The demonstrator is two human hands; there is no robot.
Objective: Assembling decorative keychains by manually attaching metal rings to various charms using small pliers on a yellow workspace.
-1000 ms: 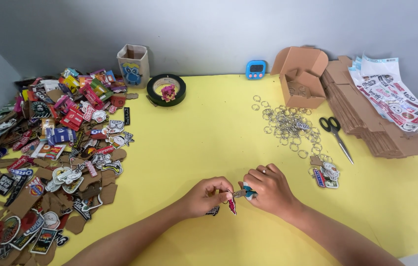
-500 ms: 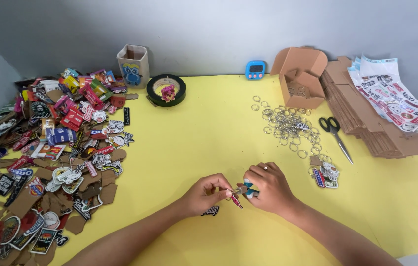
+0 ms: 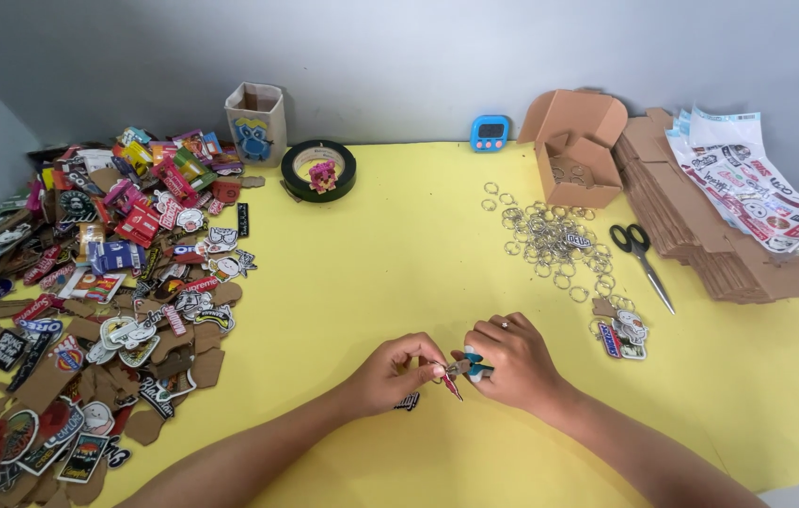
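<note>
My left hand (image 3: 392, 373) and my right hand (image 3: 510, 361) meet over the yellow table (image 3: 390, 254) near its front edge. Between their fingertips they pinch a small keychain charm (image 3: 458, 371) with red and teal parts. The left hand's fingers grip its left end, the right hand's fingers close on its right end. A small dark sticker piece (image 3: 408, 403) lies on the table just under the left hand. A heap of metal key rings (image 3: 550, 237) lies beyond the right hand.
A large pile of colourful charms and cardboard shapes (image 3: 98, 282) covers the left side. Tape roll (image 3: 319, 169), paper cup (image 3: 255, 122), blue timer (image 3: 490, 133), open cardboard box (image 3: 580, 150), scissors (image 3: 642, 256), flat cartons (image 3: 710, 226), sticker sheets (image 3: 747, 183), finished charms (image 3: 621, 331).
The two hands have drawn closer together around the charm. The charm's red part has shifted slightly right, toward the right hand.
</note>
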